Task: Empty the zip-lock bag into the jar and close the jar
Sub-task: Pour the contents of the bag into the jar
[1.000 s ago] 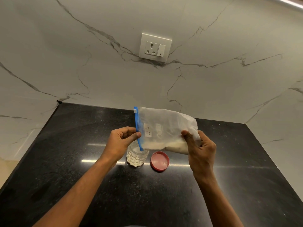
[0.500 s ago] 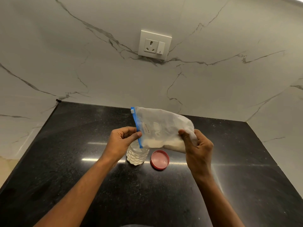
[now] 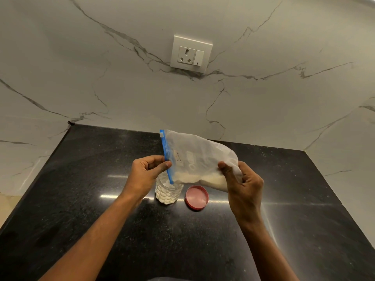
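Note:
A clear zip-lock bag [image 3: 194, 157] with a blue zip strip and white powder lies sideways in the air, its zip end turned left. My left hand [image 3: 147, 173] pinches the blue strip; my right hand [image 3: 242, 181] grips the bag's closed end. The strip's lower corner dips into the mouth of an open, textured glass jar [image 3: 168, 193], which stands on the black counter [image 3: 81, 189] and holds white powder. Powder sits along the bag's lower edge. A red lid [image 3: 196, 197] lies upside down on the counter just right of the jar.
Marble walls close the counter at the back and on both sides. A white wall socket [image 3: 191, 54] with a switch sits above. The counter's left edge [image 3: 30, 197] drops off to a lower floor.
The bag's closed end has risen a little in my right hand, and the zip corner has sunk lower into the jar's mouth. Jar and lid have not moved.

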Demonstrator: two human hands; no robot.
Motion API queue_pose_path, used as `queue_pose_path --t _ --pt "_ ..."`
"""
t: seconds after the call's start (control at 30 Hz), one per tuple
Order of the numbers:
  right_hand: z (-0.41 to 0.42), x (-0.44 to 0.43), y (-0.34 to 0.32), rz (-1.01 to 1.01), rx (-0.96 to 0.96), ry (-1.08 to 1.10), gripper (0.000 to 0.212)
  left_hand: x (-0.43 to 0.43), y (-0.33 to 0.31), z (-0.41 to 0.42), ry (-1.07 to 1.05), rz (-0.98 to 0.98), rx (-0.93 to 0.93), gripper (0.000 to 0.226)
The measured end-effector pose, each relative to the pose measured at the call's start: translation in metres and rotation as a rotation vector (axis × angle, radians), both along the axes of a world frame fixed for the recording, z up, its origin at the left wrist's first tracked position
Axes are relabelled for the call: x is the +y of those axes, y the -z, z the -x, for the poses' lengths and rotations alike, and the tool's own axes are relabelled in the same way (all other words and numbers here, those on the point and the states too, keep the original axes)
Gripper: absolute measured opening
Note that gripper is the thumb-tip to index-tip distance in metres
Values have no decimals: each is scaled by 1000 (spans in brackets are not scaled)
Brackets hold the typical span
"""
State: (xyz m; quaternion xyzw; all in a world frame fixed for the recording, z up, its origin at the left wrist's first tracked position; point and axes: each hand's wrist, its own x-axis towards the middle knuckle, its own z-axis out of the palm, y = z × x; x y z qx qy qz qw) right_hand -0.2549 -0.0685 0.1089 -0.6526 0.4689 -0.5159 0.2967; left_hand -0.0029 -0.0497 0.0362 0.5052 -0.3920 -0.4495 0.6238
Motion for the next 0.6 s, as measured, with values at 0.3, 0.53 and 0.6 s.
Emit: queue_pose_path --t 0.3,0.53,0.6 --pt "5 3 0 -10 -35 -10 22 4 2 1 -4 -6 13 19" --pt "5 -7 -5 1 -8 -32 22 2 0 0 -24 -52 19 13" --pt "4 -8 -6 12 -4 -45 14 2 0 0 -26 -55 28 14"
